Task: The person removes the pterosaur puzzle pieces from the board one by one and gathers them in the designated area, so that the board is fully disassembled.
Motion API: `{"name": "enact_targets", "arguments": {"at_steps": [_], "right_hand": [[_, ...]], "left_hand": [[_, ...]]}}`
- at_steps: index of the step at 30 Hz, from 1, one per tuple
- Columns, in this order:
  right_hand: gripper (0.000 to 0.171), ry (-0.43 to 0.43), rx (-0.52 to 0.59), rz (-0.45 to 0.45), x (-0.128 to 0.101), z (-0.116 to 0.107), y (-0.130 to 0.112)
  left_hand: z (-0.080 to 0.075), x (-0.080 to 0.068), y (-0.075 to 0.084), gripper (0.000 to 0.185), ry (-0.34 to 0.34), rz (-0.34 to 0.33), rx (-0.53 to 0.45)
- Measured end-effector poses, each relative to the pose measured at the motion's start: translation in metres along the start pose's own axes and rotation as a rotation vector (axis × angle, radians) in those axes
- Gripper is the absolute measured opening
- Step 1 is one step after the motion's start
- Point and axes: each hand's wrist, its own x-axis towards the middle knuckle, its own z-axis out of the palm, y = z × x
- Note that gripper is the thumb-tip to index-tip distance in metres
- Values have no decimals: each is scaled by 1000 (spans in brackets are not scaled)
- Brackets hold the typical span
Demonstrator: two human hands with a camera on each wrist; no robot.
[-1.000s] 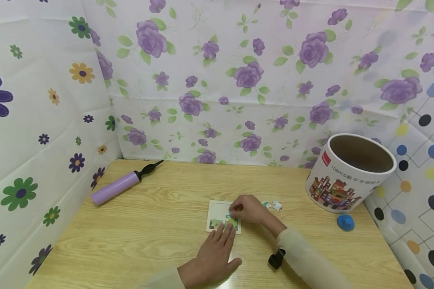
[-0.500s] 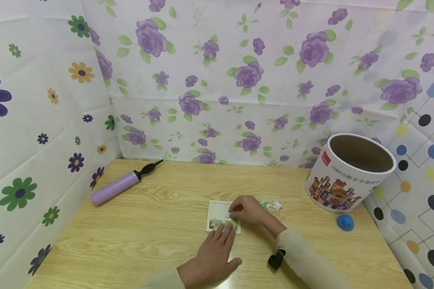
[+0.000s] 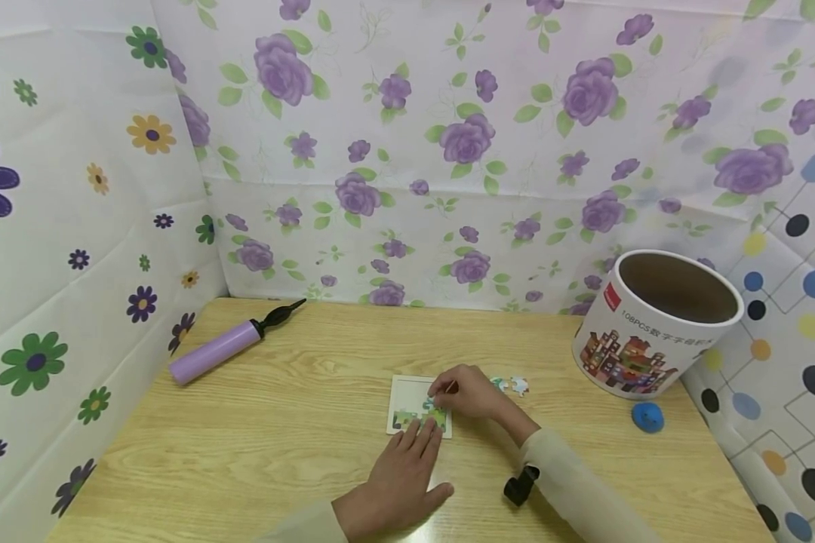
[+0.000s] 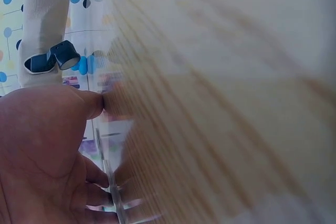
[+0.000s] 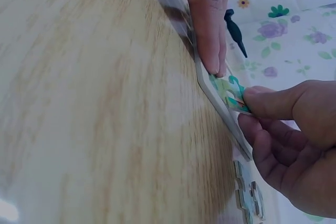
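Note:
A small square puzzle tray (image 3: 407, 388) with a pale frame lies on the table, green jigsaw pieces (image 3: 404, 418) filling part of its near side. My left hand (image 3: 401, 477) lies flat with straight fingers, fingertips on the tray's near edge. Over the tray's right side, my right hand (image 3: 467, 392) pinches a jigsaw piece between thumb and forefinger. In the right wrist view this blue-green jigsaw piece (image 5: 237, 88) is tilted right beside the laid pieces, its far part hidden by the thumb. The left wrist view shows the left palm (image 4: 44, 135) close over the glossy table.
Loose jigsaw pieces (image 3: 519, 386) lie right of the tray, partly behind the right hand. Farther right stand a large white printed tub (image 3: 611, 339) and a small blue object (image 3: 648, 417). A purple hand pump (image 3: 217, 352) lies at the back left of the wooden table (image 3: 299, 392).
The jigsaw piece in my right fingers has tilted and shifted slightly over the tray's right side. The left hand stays in place.

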Motion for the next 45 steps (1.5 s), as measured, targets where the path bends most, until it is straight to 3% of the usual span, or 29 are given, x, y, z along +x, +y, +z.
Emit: {"name": "enact_targets", "arguments": {"at_steps": [13, 37, 45], "right_hand": [[11, 43, 54, 58, -10, -13, 7], [11, 154, 18, 120, -70, -61, 47], [13, 171, 12, 144, -90, -68, 61]], "left_hand": [[-1, 1, 1, 83, -1, -4, 16], [-2, 0, 1, 82, -32, -23, -29], [-2, 0, 2, 81, -10, -10, -25]]}}
